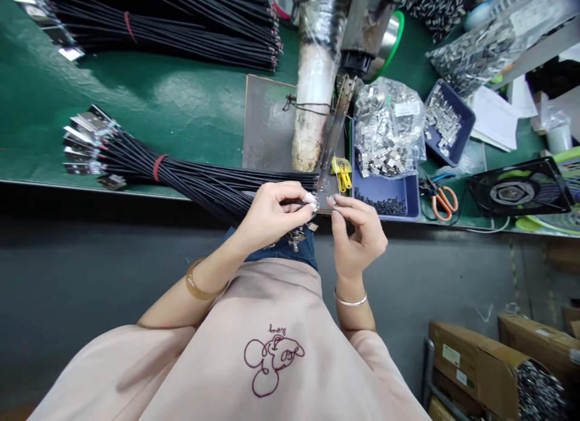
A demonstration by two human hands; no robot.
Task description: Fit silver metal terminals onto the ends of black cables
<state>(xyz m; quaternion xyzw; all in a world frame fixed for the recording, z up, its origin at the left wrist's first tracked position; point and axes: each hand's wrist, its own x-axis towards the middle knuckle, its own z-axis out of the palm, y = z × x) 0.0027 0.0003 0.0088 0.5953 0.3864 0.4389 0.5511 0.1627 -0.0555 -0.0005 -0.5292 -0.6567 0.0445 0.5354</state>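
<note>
Between the thumb and forefinger of my left hand (283,209) is the end of a black cable, at the table's front edge. My right hand (360,231) pinches a small silver metal connector shell (332,200) just to the right of that cable end. The two pieces look close together but apart. A bundle of black cables (190,173), tied with a red band (158,167), runs along the table to my left hand. Silver connectors (86,140) sit at the bundle's far left end. More connectors (296,235) hang below my left hand.
A soldering-type tool (335,125) and a wrapped white tube (312,107) stand over a grey plate (267,125). To the right are a blue tray (410,197) of metal parts, yellow snips (343,174), orange-handled pliers (444,202) and a black fan (521,188).
</note>
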